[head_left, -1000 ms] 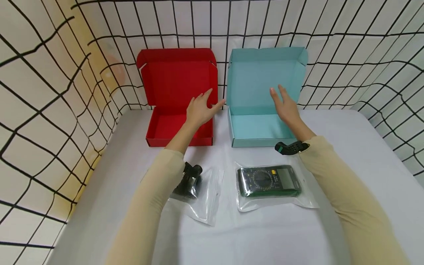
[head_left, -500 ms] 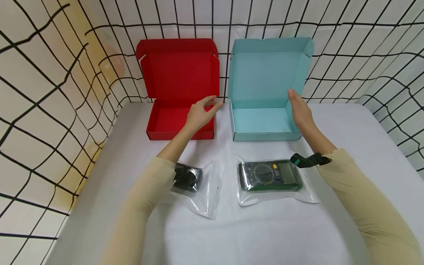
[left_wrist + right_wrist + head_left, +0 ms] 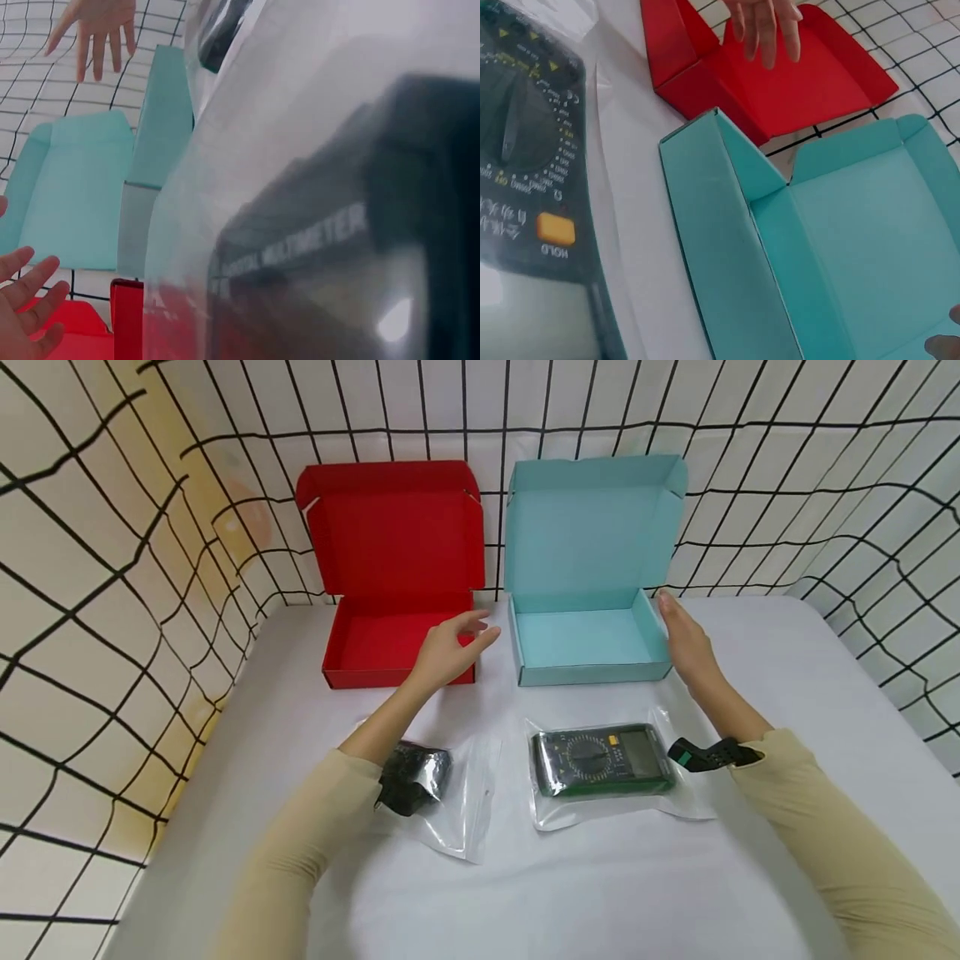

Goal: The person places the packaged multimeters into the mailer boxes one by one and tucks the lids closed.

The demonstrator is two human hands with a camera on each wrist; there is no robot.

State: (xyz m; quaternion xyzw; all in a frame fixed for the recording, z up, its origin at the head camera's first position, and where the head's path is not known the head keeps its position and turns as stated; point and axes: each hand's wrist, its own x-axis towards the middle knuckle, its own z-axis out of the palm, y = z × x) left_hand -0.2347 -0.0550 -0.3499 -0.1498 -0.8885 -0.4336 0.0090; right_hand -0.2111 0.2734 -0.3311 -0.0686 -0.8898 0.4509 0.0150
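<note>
My left hand hovers over the right side of an open red cardboard box, fingers loosely bent and holding nothing. My right hand is at the right wall of an open light-blue cardboard box, thumb uppermost and nothing in its grasp. Both lids stand raised. In front of the blue box lies a digital multimeter in a clear plastic bag. A second clear bag, with a shiny black item in it, lies left of that, partly hidden by my left forearm.
A black wire grid rises behind the boxes and along both sides. White cloth covers the table. A narrow gap separates the two boxes. A black strap is on my right wrist.
My right hand has gone from over the blue box to its right side. My left hand has come down and nearer, its spread fingers now more bent. Boxes and bags stay put.
</note>
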